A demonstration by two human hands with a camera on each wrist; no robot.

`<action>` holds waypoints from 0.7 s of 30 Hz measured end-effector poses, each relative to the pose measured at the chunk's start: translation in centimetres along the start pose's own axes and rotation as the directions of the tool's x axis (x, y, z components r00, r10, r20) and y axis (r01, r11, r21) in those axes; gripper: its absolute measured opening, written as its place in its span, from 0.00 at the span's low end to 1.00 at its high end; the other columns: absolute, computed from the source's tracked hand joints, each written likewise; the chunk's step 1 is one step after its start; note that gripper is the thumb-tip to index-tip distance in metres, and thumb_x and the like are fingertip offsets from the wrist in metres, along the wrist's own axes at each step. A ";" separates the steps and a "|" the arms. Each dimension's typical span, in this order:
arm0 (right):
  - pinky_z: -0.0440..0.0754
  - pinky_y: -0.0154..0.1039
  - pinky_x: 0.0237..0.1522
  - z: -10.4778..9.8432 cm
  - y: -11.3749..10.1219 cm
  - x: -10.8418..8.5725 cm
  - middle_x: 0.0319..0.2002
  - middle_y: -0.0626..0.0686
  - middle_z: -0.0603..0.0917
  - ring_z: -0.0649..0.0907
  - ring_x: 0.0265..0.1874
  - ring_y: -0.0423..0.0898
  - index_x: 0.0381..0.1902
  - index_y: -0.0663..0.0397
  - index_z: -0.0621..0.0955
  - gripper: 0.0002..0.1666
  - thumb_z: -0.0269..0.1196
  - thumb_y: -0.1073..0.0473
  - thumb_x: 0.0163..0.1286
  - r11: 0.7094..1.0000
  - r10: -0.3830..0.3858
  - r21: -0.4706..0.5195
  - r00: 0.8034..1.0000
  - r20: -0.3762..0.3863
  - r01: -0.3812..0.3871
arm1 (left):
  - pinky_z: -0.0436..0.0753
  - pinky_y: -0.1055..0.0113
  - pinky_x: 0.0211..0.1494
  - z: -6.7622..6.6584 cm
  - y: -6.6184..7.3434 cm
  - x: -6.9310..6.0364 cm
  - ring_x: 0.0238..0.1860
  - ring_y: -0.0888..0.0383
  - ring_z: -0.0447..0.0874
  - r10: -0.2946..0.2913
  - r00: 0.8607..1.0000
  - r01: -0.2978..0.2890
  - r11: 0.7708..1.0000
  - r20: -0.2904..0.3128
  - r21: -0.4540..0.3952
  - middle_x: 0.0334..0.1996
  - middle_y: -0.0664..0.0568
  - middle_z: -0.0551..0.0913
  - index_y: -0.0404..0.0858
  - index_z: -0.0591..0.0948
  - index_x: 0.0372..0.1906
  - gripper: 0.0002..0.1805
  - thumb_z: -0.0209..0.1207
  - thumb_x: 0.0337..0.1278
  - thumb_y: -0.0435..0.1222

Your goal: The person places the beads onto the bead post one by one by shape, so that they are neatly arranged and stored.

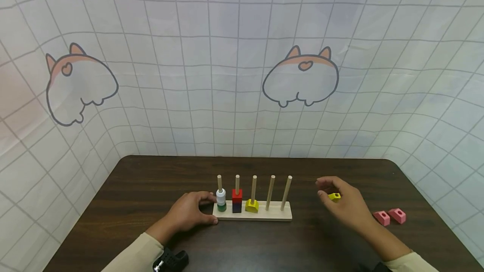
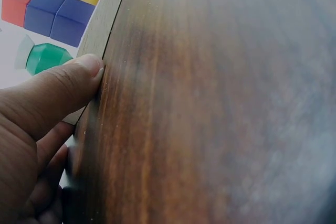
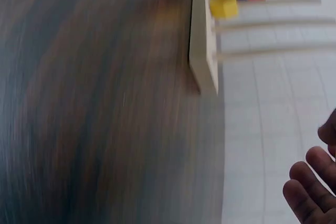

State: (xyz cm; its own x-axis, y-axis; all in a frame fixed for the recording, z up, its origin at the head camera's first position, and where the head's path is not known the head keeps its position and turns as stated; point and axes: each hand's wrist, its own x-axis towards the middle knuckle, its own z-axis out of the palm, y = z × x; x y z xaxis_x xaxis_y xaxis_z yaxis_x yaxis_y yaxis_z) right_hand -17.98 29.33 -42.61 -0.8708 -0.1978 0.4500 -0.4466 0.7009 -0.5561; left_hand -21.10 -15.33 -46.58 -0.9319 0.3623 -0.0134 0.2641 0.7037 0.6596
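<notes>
My left hand grips the left end of a pale wooden peg board, its thumb along the near edge. White beads sit above a green bead on the leftmost peg. On the second peg, red is stacked over dark blue. The third carries a yellow block; the two rightmost pegs are bare. Off to the right, my right hand holds another yellow block between thumb and fingers. Its fingers partly show in the right wrist view, where that block is hidden.
Two pink blocks with holes, a left one and a right one, lie on the dark wooden table beside my right wrist. A white gridded cloth with cartoon animal prints hangs behind and at both sides.
</notes>
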 end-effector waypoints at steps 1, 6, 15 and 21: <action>0.85 0.52 0.45 -0.3 0.4 0.0 0.47 0.47 0.86 0.86 0.42 0.47 0.55 0.53 0.82 0.19 0.70 0.66 0.68 1.000 0.013 -0.013 1.000 0.011 -0.013 | 0.76 0.43 0.63 0.0 0.0 0.0 0.63 0.48 0.79 0.000 1.000 0.000 1.000 0.003 -0.001 0.60 0.51 0.84 0.53 0.86 0.52 0.29 0.81 0.40 0.53; 0.82 0.60 0.49 -1.4 2.1 0.1 0.51 0.53 0.86 0.85 0.49 0.56 0.58 0.55 0.81 0.21 0.70 0.62 0.69 0.995 0.060 -0.080 0.996 0.067 -0.054 | 0.76 0.42 0.63 -0.1 0.1 0.0 0.63 0.48 0.79 -0.004 1.000 0.004 1.000 0.008 -0.001 0.61 0.51 0.83 0.52 0.86 0.52 0.29 0.80 0.41 0.53; 0.83 0.62 0.48 -2.3 4.4 0.4 0.56 0.62 0.83 0.85 0.50 0.63 0.61 0.60 0.80 0.26 0.72 0.62 0.67 0.992 0.080 -0.109 0.986 0.149 -0.064 | 0.75 0.42 0.64 -0.1 0.1 0.0 0.63 0.48 0.79 -0.011 1.000 0.011 1.000 0.006 -0.003 0.60 0.52 0.84 0.52 0.86 0.52 0.29 0.81 0.40 0.53; 0.84 0.60 0.45 -2.2 5.6 0.3 0.54 0.61 0.84 0.85 0.48 0.62 0.59 0.60 0.80 0.25 0.73 0.62 0.65 0.983 0.119 -0.162 0.975 0.187 -0.089 | 0.75 0.42 0.64 -0.1 0.0 0.0 0.64 0.48 0.79 -0.013 1.000 0.013 1.000 0.011 -0.011 0.60 0.52 0.84 0.52 0.86 0.53 0.30 0.80 0.41 0.53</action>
State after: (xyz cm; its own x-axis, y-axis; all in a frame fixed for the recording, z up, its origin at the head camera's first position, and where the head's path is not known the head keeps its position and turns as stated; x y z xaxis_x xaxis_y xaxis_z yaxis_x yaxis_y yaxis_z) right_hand -20.26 34.70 -44.02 -0.9408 -0.2378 0.2416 -0.3282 0.8172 -0.4737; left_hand -21.09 -15.38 -46.52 -0.9324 0.3601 -0.0301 0.2494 0.7015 0.6676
